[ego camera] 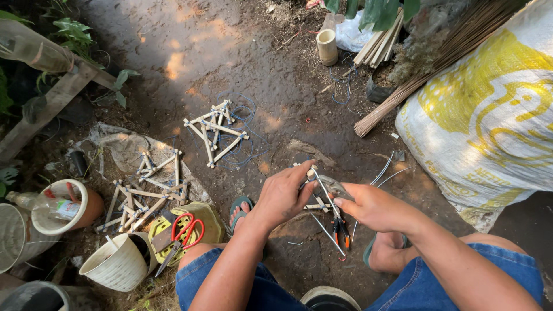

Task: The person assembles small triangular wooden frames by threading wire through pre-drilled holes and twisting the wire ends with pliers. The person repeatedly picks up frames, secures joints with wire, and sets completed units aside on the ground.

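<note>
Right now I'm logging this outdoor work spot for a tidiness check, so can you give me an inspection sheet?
Surface: bare dark soil, sun patches.
Job's things: left hand grips a small bamboo-stick frame; right hand holds pliers with wire.
Clutter: finished stick frames, red-handled scissors, white pots.
Grippers: both hands closed on work.
Cables: blue wire loops on the ground.
Surroundings: yellow-and-white sack, bundle of thin sticks, plants.
</note>
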